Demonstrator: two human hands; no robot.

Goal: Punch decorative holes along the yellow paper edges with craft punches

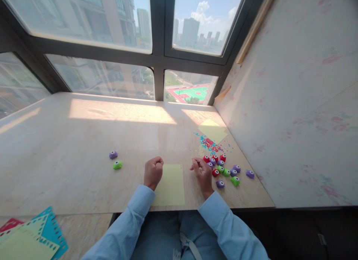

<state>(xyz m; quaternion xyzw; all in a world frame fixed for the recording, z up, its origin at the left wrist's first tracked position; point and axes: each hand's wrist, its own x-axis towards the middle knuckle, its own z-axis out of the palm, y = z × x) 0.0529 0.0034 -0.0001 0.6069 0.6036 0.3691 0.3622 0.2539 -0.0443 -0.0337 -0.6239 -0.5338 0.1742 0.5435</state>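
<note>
A pale yellow sheet lies flat at the near edge of the table, with tiny marks at its top right corner. My left hand is a closed fist at the sheet's left edge; whatever it may hold is hidden. To the right of the sheet, my right hand has its fingers curled, thumb and forefinger pinched together; anything between them is too small to make out. Right beside it sit several red, purple and green punches, each with an eye-like spot. Behind them lies a scatter of red and blue paper bits.
A purple punch and a green punch sit on the left. Another yellow sheet lies at the back right. Punched coloured sheets overlap at the lower left. A patterned wall bounds the right side.
</note>
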